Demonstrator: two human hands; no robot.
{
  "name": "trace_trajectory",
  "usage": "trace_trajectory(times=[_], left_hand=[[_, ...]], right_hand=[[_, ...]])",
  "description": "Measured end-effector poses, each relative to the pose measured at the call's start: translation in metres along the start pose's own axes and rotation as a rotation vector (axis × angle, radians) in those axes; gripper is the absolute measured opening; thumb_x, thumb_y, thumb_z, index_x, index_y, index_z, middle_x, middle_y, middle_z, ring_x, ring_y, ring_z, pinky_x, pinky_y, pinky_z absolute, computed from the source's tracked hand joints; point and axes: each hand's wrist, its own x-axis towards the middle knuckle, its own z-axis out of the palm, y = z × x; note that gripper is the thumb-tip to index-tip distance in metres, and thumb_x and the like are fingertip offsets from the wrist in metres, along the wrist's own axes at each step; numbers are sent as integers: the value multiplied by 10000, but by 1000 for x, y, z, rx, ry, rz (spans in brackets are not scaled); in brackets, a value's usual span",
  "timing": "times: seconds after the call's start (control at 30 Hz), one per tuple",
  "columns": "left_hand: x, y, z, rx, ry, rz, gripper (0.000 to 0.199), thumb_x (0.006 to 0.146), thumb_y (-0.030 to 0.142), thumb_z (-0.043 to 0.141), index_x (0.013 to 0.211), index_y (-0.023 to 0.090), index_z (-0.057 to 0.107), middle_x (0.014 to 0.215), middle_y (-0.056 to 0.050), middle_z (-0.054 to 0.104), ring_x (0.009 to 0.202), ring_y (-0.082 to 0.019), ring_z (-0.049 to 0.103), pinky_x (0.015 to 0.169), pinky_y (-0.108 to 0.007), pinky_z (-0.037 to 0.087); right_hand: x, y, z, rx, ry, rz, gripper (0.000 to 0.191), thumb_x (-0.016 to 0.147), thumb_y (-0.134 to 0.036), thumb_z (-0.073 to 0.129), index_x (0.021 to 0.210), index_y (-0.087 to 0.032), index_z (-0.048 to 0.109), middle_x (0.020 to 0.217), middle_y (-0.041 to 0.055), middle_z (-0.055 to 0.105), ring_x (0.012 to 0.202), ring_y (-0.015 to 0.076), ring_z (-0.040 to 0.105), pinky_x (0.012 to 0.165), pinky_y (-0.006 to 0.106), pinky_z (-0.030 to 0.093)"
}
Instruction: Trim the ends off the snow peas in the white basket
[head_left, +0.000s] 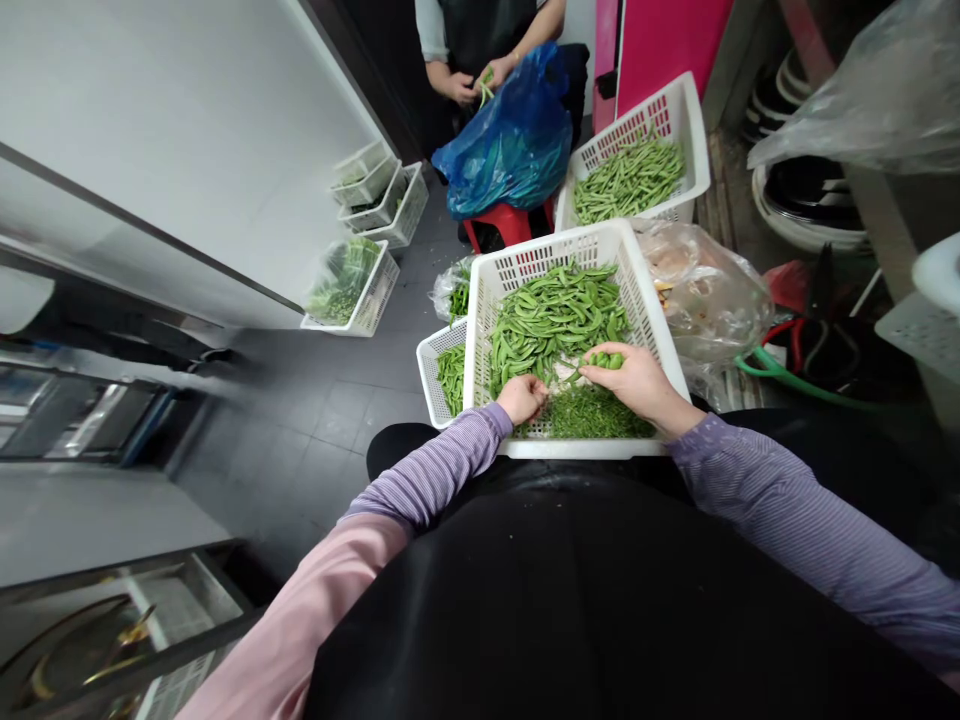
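A white slatted basket rests on my lap, filled with flat green pea pods. At its near side lies a heap of fine green trimmings. My right hand is closed around several pea pods, their ends poking out past the thumb and fingers. My left hand hovers over the near left part of the basket, its fingers pinched together. Whatever is between those fingertips, if anything, is too small to make out. Both hands are a short way apart, above the border between pods and trimmings.
A smaller white basket of pods stands at the left. Beyond are a basket of green beans, a blue plastic bag on a red stool, and a co-worker's hands holding beans. Scissors lie at right.
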Motion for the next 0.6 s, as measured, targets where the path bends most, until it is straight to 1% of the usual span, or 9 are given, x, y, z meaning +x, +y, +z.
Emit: trace_trajectory(times=[0.07, 0.13, 0.2, 0.27, 0.37, 0.43, 0.47, 0.53, 0.6], left_hand=[[-4, 8, -7, 140, 50, 210, 367, 678, 3, 499, 1031, 101, 515, 955, -66, 603, 578, -51, 529, 629, -211, 474], [-8, 21, -13, 293, 22, 385, 424, 687, 47, 515, 1103, 123, 508, 1083, -81, 577, 700, -73, 558, 719, -211, 463], [-10, 34, -18, 475, -101, 415, 266, 772, 155, 470, 1014, 128, 578, 975, -64, 627, 725, -98, 572, 727, -217, 455], [-12, 44, -22, 677, -189, 384, 270, 842, 238, 385, 885, 128, 628, 820, -58, 652, 708, -123, 584, 702, -231, 449], [-13, 54, -26, 980, -170, 394, 321, 854, 259, 355, 847, 124, 647, 785, -93, 658, 722, -162, 605, 663, -254, 438], [-14, 59, -28, 1140, -162, 433, 303, 832, 263, 392, 838, 115, 655, 784, -120, 659, 734, -186, 616, 639, -262, 428], [-14, 62, -29, 1190, -165, 456, 302, 827, 267, 399, 833, 113, 658, 780, -127, 659, 734, -194, 619, 628, -264, 424], [-14, 66, -30, 1220, -158, 513, 318, 835, 289, 387, 856, 120, 656, 800, -127, 661, 745, -205, 619, 618, -271, 418], [-12, 69, -31, 1180, -129, 567, 339, 855, 309, 351, 902, 141, 643, 854, -111, 662, 775, -207, 613, 623, -276, 415]], right_hand=[[2, 2, 3, 53, 1, 12, 354, 557, -405, 657, 779, -130, 663, 396, -67, 371, 381, 72, 265, 391, 225, 184], [5, 5, 5, 127, -9, 15, 368, 542, -410, 668, 778, -128, 656, 467, -40, 457, 413, 80, 328, 411, 225, 236], [6, 8, 6, 160, -26, 18, 384, 556, -420, 665, 803, -127, 654, 525, -18, 510, 438, 92, 372, 426, 230, 272], [5, 9, 5, 66, -8, -24, 367, 617, -425, 634, 840, -134, 659, 548, -2, 531, 454, 113, 404, 435, 241, 300], [-1, 7, 3, -274, 86, -317, 284, 738, -344, 552, 930, -166, 662, 716, 57, 612, 629, 182, 523, 559, 290, 395], [-5, 4, 4, -480, 35, -556, 264, 775, -263, 508, 981, -186, 653, 848, 78, 631, 783, 214, 552, 671, 314, 417], [-6, 4, 5, -542, -17, -627, 263, 778, -231, 495, 986, -190, 651, 881, 80, 630, 818, 218, 554, 695, 315, 419], [-5, 4, 7, -567, -67, -642, 243, 766, -206, 492, 942, -191, 660, 884, 74, 626, 810, 211, 565, 689, 303, 431], [0, 7, 8, -500, -25, -573, 214, 748, -217, 507, 891, -190, 664, 870, 66, 618, 790, 202, 572, 687, 297, 444]])
